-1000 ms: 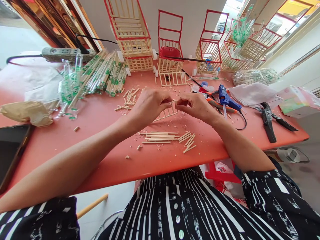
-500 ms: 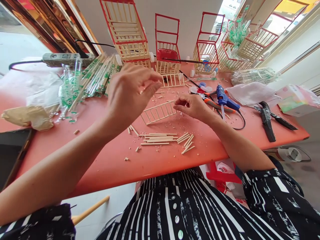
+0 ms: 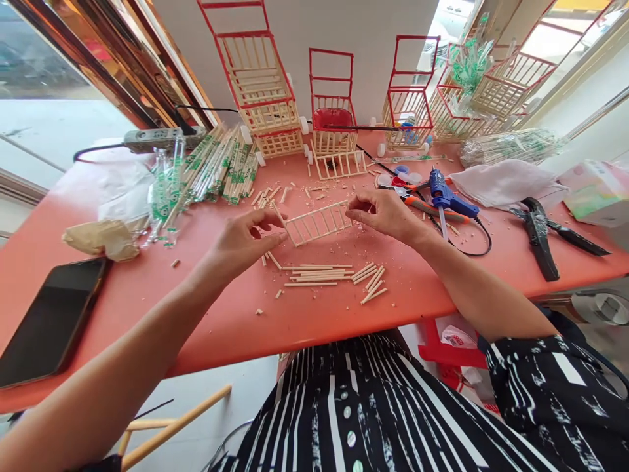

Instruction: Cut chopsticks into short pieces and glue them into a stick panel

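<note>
A small ladder-like frame of thin wooden sticks is held tilted over the table, between my two hands. My left hand has its thumb and forefinger closed at the frame's left end, where a short stick juts up; whether that stick is joined to the frame I cannot tell. At the right end, my right hand pinches the frame between thumb and fingers. Just in front lie several loose cut sticks, with a second group angled beside them.
A blue glue gun and orange-handled pliers lie right, near a black-handled tool. Small stick carts line the back. Wrapped sticks, a power strip and a phone are left.
My left hand has come down from above the table to the left end of the stick frame. My right hand stays on the right end. The view has shifted, showing the phone more fully.
</note>
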A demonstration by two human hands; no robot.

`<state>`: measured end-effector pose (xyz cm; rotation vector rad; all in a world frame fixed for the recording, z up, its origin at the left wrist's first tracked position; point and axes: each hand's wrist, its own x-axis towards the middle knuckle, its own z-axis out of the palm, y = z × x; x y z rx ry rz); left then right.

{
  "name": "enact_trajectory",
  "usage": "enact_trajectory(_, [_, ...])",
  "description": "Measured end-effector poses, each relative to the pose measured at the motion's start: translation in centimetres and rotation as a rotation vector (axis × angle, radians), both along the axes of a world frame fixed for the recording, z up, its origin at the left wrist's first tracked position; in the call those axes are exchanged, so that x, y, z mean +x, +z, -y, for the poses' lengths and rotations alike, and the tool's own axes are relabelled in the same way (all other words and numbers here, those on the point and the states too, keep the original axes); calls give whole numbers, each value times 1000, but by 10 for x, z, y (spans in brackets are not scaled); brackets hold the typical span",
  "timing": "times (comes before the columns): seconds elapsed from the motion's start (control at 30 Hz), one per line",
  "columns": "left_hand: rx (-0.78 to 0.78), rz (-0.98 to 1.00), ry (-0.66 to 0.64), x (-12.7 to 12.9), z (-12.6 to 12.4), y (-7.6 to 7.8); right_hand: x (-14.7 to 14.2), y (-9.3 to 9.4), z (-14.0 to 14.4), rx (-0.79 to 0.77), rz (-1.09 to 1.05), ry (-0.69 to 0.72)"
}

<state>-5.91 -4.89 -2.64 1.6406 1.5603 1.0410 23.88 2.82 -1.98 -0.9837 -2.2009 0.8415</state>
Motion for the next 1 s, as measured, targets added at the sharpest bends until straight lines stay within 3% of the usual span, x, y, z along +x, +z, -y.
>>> enact_trajectory(0.13, [50, -124, -14, 7, -11, -3, 1, 2, 0, -35, -25, -7])
enact_trajectory(0.23, [105, -36, -32, 13, -13, -1, 1, 6, 0, -93, -63, 2])
enact_trajectory(0.33, [68, 213, -45, 21, -11, 4, 0, 9, 1, -147, -102, 9])
enact_trajectory(0.47, [-122, 634, -72, 31, -9, 10, 0, 13, 1, -168, -157, 18])
enact_trajectory(0.63, [-169, 903, 7, 43, -7, 19, 0, 20, 4, -131, -236, 1])
enact_trajectory(1.0, [-68, 982, -48, 80, 0, 22, 0, 33, 14, -102, -315, -14])
